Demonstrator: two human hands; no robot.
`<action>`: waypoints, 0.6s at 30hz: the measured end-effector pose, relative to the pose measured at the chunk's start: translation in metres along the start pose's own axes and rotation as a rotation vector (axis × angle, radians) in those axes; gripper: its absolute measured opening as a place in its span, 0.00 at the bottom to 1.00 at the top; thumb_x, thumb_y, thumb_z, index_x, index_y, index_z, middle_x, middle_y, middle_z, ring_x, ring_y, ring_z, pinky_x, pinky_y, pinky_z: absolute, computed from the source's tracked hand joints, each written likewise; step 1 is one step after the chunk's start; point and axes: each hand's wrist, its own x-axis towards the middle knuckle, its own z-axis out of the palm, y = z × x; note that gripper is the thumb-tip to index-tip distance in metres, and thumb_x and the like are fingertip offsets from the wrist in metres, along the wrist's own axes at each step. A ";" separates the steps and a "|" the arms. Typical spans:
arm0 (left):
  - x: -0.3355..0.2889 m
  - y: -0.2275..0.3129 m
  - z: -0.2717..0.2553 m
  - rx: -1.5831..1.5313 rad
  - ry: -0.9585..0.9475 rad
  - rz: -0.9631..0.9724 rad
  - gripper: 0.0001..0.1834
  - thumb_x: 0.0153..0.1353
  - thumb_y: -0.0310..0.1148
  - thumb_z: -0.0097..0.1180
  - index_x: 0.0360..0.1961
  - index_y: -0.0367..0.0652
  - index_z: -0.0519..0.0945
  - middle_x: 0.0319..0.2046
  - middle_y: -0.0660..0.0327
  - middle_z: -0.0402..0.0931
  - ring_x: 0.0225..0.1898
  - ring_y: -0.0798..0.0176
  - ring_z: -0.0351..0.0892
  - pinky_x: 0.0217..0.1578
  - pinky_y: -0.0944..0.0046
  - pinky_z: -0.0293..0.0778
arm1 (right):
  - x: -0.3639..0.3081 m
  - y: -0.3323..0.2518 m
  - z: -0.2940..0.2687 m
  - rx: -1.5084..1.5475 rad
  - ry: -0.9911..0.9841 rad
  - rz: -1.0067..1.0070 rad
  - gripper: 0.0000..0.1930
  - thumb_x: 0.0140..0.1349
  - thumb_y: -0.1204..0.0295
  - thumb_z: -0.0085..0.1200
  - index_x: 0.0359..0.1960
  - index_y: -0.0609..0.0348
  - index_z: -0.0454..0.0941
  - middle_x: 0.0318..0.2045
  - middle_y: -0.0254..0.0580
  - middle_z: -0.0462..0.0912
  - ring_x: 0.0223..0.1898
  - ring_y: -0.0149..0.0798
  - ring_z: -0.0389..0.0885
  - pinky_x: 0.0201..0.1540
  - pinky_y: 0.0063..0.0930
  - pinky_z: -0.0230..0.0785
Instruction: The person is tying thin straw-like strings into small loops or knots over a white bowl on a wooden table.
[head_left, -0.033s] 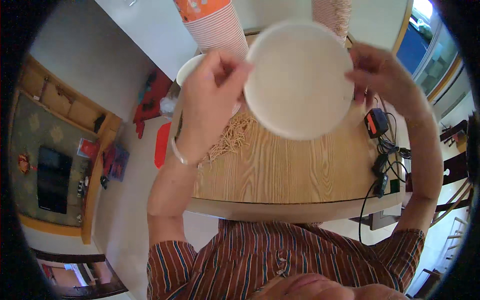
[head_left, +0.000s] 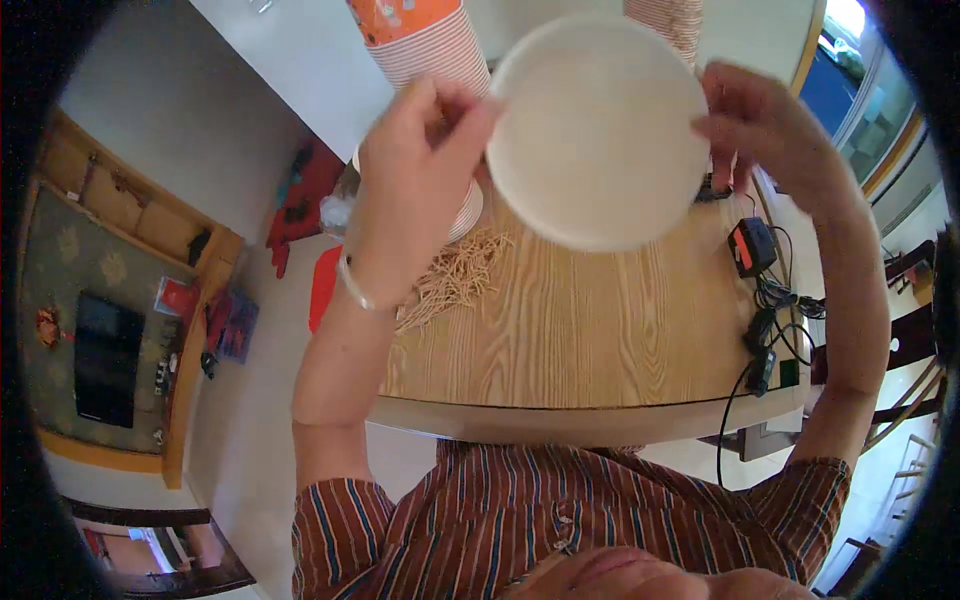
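A round, off-white disc with a raised rim (head_left: 600,135) is held up over the table, its flat face toward me. From this angle I cannot tell whether it is a lid or a paper bowl. My left hand (head_left: 415,185) pinches its left edge between thumb and fingers. At the opposite edge, my right hand (head_left: 775,135) has its thumb and fingers closed on the rim. Behind my left hand rises a tall stack of paper tubs (head_left: 430,50), orange above with many pale rims. A loose pile of thin tan sticks (head_left: 460,275) lies below that hand.
The wood-grain table (head_left: 570,340) has a curved front edge close to my body. On its right side lie a black adapter (head_left: 752,247) and tangled black cables (head_left: 770,300). Another stack of rimmed paper ware (head_left: 670,25) stands at the back, partly behind the disc.
Both hands have lifted the disc slightly, up and away from me. More of the table and the stick pile shows beneath it.
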 end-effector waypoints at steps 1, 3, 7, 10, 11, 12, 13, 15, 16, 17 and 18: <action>0.015 0.000 0.003 0.000 0.031 0.096 0.09 0.61 0.30 0.60 0.32 0.35 0.75 0.22 0.64 0.77 0.23 0.75 0.76 0.21 0.72 0.73 | 0.011 -0.001 -0.006 -0.026 0.064 -0.076 0.04 0.64 0.72 0.51 0.32 0.55 0.70 0.20 0.29 0.75 0.17 0.23 0.77 0.16 0.17 0.70; 0.048 -0.011 0.011 0.029 0.045 0.193 0.07 0.59 0.28 0.60 0.33 0.37 0.75 0.24 0.62 0.78 0.24 0.70 0.78 0.24 0.69 0.74 | 0.039 0.001 -0.034 -0.125 0.103 -0.085 0.04 0.64 0.71 0.52 0.35 0.56 0.72 0.23 0.31 0.76 0.22 0.25 0.80 0.23 0.19 0.75; 0.112 -0.039 0.011 -0.063 -0.170 0.145 0.24 0.57 0.38 0.64 0.51 0.45 0.68 0.46 0.60 0.68 0.45 0.63 0.71 0.43 0.65 0.73 | 0.080 -0.012 -0.031 0.051 0.329 -0.050 0.10 0.62 0.78 0.48 0.45 0.64 0.72 0.26 0.42 0.80 0.23 0.34 0.82 0.23 0.27 0.78; 0.143 -0.065 0.016 0.120 -0.266 0.093 0.43 0.55 0.44 0.67 0.68 0.48 0.59 0.61 0.53 0.61 0.58 0.56 0.70 0.51 0.63 0.74 | 0.123 0.025 -0.038 0.094 0.394 -0.230 0.04 0.59 0.82 0.50 0.35 0.63 0.68 0.26 0.42 0.78 0.24 0.35 0.84 0.25 0.27 0.80; 0.150 -0.069 0.026 0.240 -0.189 0.202 0.43 0.56 0.42 0.67 0.68 0.43 0.58 0.59 0.51 0.65 0.53 0.56 0.76 0.46 0.65 0.77 | 0.140 0.046 -0.043 0.171 0.397 -0.294 0.05 0.60 0.82 0.51 0.33 0.62 0.67 0.26 0.39 0.74 0.24 0.36 0.83 0.26 0.28 0.80; 0.141 -0.064 0.051 0.261 0.168 0.603 0.08 0.58 0.29 0.62 0.34 0.37 0.76 0.30 0.60 0.79 0.30 0.66 0.80 0.33 0.66 0.76 | 0.153 0.067 -0.048 0.165 0.406 -0.288 0.05 0.60 0.82 0.51 0.33 0.62 0.67 0.26 0.39 0.74 0.24 0.36 0.83 0.26 0.28 0.80; 0.146 -0.069 0.056 0.260 0.170 0.605 0.08 0.58 0.29 0.62 0.34 0.37 0.76 0.30 0.60 0.79 0.30 0.66 0.80 0.33 0.66 0.76 | 0.166 0.085 -0.049 0.114 0.423 -0.326 0.06 0.61 0.77 0.53 0.38 0.60 0.71 0.28 0.38 0.76 0.27 0.32 0.83 0.30 0.25 0.80; 0.155 -0.088 0.066 0.240 0.193 0.634 0.09 0.56 0.29 0.63 0.33 0.38 0.76 0.29 0.58 0.78 0.30 0.62 0.80 0.33 0.65 0.76 | 0.187 0.111 -0.055 0.084 0.326 -0.340 0.16 0.62 0.72 0.56 0.51 0.59 0.73 0.37 0.40 0.79 0.39 0.33 0.83 0.44 0.25 0.78; 0.156 -0.095 0.070 0.311 0.200 0.672 0.08 0.56 0.28 0.62 0.34 0.39 0.75 0.29 0.58 0.76 0.30 0.60 0.80 0.32 0.63 0.75 | 0.191 0.117 -0.052 0.084 0.321 -0.344 0.16 0.62 0.72 0.56 0.51 0.59 0.73 0.37 0.40 0.79 0.39 0.33 0.83 0.44 0.25 0.78; 0.158 -0.103 0.074 0.313 0.205 0.671 0.08 0.56 0.28 0.62 0.34 0.39 0.75 0.29 0.58 0.76 0.30 0.60 0.80 0.32 0.63 0.75 | 0.190 0.126 -0.046 0.123 0.312 -0.361 0.13 0.62 0.74 0.53 0.49 0.61 0.74 0.36 0.40 0.80 0.37 0.33 0.83 0.42 0.25 0.79; 0.157 -0.105 0.077 0.368 0.195 0.742 0.08 0.56 0.27 0.61 0.34 0.39 0.74 0.29 0.57 0.75 0.30 0.58 0.80 0.32 0.62 0.75 | 0.186 0.125 -0.039 0.162 0.302 -0.374 0.11 0.63 0.75 0.50 0.46 0.64 0.74 0.35 0.39 0.80 0.36 0.32 0.83 0.40 0.26 0.80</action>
